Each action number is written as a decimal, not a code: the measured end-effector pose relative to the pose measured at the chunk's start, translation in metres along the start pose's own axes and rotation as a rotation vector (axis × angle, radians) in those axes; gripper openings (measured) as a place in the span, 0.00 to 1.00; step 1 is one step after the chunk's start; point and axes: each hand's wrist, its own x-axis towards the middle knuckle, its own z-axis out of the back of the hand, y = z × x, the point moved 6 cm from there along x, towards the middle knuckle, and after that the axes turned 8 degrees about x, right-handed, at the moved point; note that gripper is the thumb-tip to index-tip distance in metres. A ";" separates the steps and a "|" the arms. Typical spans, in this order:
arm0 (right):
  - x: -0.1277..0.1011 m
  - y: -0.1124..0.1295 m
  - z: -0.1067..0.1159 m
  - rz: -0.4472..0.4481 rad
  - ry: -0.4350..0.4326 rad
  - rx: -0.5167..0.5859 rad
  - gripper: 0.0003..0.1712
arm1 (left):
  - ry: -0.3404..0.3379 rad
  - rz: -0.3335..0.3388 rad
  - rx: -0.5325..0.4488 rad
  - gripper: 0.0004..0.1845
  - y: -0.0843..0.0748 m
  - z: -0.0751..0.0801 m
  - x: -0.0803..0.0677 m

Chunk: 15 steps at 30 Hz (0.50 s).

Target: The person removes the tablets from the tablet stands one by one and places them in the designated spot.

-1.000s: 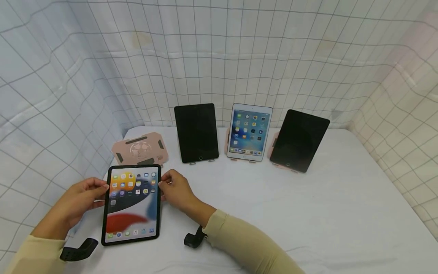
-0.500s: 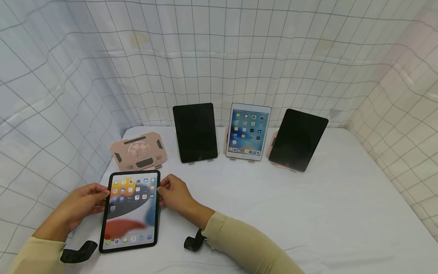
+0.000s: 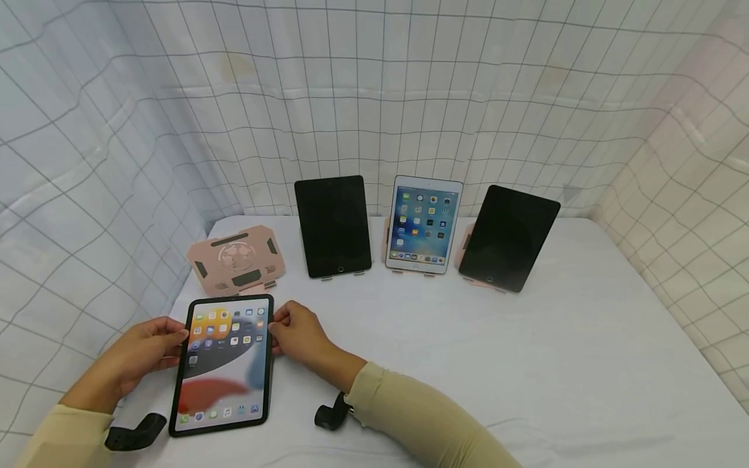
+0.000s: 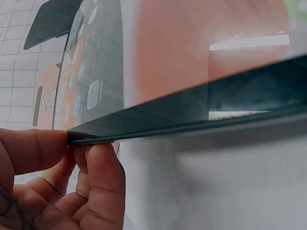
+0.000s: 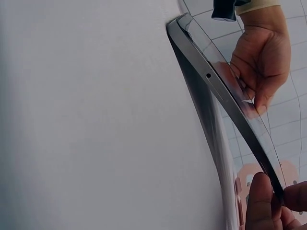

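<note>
A large black-rimmed tablet point(image 3: 225, 370) with a lit home screen lies between both hands at the front left. My left hand point(image 3: 149, 348) pinches its left edge, the thumb on the screen side and the fingers beneath, as the left wrist view shows of the tablet point(image 4: 168, 86). On the opposite edge, my right hand point(image 3: 298, 331) pinches the tablet near its upper part. Seen from the right wrist, the tablet point(image 5: 230, 110) slopes, with one end down by the white cloth. Just behind its top edge stands a pink tablet stand point(image 3: 236, 260) with slots, bearing nothing.
Farther back, a dark tablet point(image 3: 333, 227), a white tablet point(image 3: 424, 224) with a lit screen and another dark tablet point(image 3: 509, 237) lean on stands in a row. White cloth point(image 3: 468, 351) covers the table. Grid-patterned curtains point(image 3: 374, 97) enclose the back and sides.
Both hands have drawn the tablet toward me, away from the pink stand, whose lower edge now shows. Most of this shift came in the first half second. The other tablets stay put.
</note>
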 end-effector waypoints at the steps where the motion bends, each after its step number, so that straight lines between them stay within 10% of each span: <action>1: 0.000 -0.001 0.000 0.000 0.002 -0.003 0.02 | 0.001 0.002 0.001 0.13 0.001 0.000 0.000; 15: -0.001 -0.006 -0.002 -0.052 0.015 -0.050 0.03 | 0.041 0.015 0.001 0.11 0.008 -0.005 0.003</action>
